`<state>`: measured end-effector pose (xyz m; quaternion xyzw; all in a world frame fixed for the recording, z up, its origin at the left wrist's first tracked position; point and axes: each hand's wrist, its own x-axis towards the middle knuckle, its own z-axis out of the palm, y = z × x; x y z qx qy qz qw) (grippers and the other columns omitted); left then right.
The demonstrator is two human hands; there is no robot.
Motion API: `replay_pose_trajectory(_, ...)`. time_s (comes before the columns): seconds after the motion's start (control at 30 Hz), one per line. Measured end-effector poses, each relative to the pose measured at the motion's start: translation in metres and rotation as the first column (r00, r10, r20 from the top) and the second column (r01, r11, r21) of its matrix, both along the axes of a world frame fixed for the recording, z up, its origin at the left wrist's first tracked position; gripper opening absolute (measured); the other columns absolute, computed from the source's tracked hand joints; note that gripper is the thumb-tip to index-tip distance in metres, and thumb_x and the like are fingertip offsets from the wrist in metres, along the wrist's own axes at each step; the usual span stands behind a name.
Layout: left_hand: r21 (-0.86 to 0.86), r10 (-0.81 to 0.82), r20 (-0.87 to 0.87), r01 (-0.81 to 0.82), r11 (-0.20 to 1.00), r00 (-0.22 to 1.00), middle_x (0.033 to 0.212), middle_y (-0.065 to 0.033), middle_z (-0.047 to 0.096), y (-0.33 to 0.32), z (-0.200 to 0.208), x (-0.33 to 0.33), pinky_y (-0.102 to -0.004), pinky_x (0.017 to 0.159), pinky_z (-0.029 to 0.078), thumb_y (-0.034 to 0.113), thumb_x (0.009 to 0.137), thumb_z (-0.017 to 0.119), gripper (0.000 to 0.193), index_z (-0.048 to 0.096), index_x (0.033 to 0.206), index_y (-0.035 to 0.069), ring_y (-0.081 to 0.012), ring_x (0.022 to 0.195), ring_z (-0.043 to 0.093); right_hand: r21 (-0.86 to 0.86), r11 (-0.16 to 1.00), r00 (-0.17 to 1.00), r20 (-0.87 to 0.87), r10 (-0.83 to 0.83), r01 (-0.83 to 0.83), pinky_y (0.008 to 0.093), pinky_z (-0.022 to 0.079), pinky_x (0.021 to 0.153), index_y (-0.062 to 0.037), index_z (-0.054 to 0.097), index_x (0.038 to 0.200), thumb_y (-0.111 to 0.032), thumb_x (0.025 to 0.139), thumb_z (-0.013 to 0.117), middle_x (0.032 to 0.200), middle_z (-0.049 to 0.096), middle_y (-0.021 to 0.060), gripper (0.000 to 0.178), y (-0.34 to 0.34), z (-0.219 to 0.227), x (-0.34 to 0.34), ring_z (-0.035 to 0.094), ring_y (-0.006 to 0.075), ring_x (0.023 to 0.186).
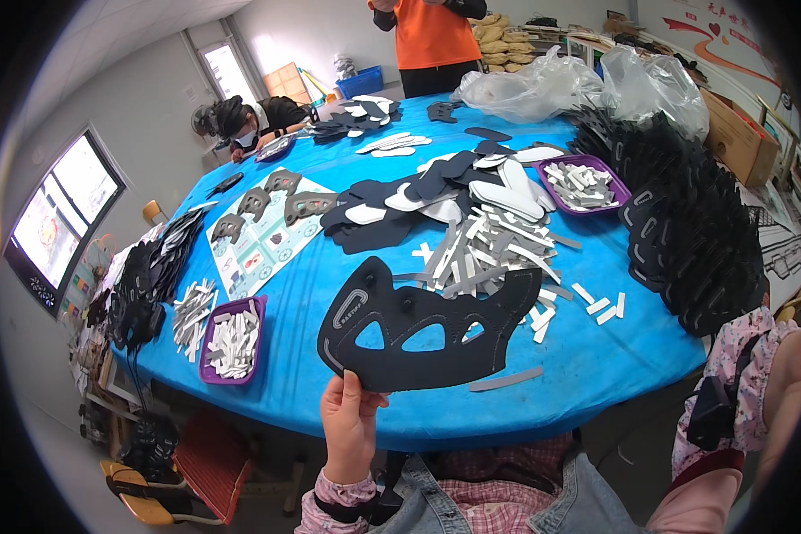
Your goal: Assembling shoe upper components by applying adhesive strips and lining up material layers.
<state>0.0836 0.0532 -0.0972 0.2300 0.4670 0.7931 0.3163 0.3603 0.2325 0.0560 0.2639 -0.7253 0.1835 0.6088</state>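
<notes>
My left hand [349, 423] pinches the lower left edge of a black cut-out panel [449, 367] between thumb and fingers. The panel is held up over the near side of the table, with pointed upper corners, several openings and pale stitched or printed lines. My right arm bends upward at the right rim in a flowered sleeve [730, 392]. Only part of my right hand or wrist [785, 383] shows there, and its fingers are out of sight. Behind the panel lies a heap of grey and white strips [481, 254], and a loose grey strip [505, 380] lies beside its lower edge.
A blue-covered table [303, 392] bears purple trays of white strips, one left [260, 351] and one right [627, 191]. Dark oval pads [369, 236] lie mid-table near a printed sheet [245, 276]. Black panels [685, 231] pile up right. Two people are across the table.
</notes>
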Motion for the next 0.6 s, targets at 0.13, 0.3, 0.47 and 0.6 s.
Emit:
replay_pose_trajectory(0.13, 0.03, -0.002, 0.017, 0.002, 1.0, 1.0, 0.084, -0.0078, 0.066, 0.006, 0.0, -0.007, -0.0258, 0.061, 0.047, 0.027, 0.095, 0.051, 0.026, 0.058, 0.094, 0.003, -0.014, 0.069, 0.061, 0.074, 0.997, 0.999, 0.024, -0.025, 0.023, 0.0288, 0.039, 0.055, -0.0106, 0.022, 0.144, -0.05, 0.083, 0.059, 0.113, 0.037, 0.0081, 0.082, 0.021, 0.023, 0.002, 0.046, 0.018, 0.077)
replay_pose_trajectory(0.3, -0.065, 0.019, 0.005, -0.018, 0.998, 1.0, 0.084, -0.008, 0.064, -0.012, -0.007, 0.002, -0.027, 0.059, 0.047, 0.026, 0.096, 0.048, 0.026, 0.057, 0.095, 0.001, -0.0145, 0.068, 0.06, 0.227, 0.971, 0.997, -0.034, -0.074, 0.08, 0.0292, 0.04, 0.056, -0.0098, 0.022, 0.143, -0.051, 0.083, 0.057, 0.114, 0.038, 0.0088, 0.081, 0.034, 0.065, 0.021, 0.047, 0.0186, 0.078)
replay_pose_trajectory(0.47, -0.124, 0.022, 0.012, -0.021, 0.992, 1.0, 0.077, -0.0028, 0.061, -0.017, -0.008, 0.006, -0.0262, 0.06, 0.045, 0.024, 0.096, 0.05, 0.024, 0.06, 0.094, 0.003, -0.0117, 0.065, 0.055, 0.359, 0.905, 0.969, -0.174, -0.174, 0.227, 0.0297, 0.04, 0.056, -0.0091, 0.023, 0.143, -0.052, 0.083, 0.056, 0.114, 0.038, 0.0095, 0.081, 0.032, 0.097, 0.03, 0.048, 0.0193, 0.079)
replay_pose_trajectory(0.6, -0.128, -0.052, -0.002, 0.051, 0.99, 0.999, 0.09, -0.0091, 0.063, -0.025, -0.008, -0.005, -0.0312, 0.07, 0.048, 0.028, 0.096, 0.05, 0.031, 0.057, 0.105, 0.0, -0.0176, 0.077, 0.059, 0.264, 0.949, 0.984, -0.075, -0.161, 0.175, 0.03, 0.041, 0.056, -0.0085, 0.023, 0.143, -0.053, 0.083, 0.055, 0.115, 0.039, 0.01, 0.081, 0.039, 0.078, 0.016, 0.048, 0.0198, 0.079)
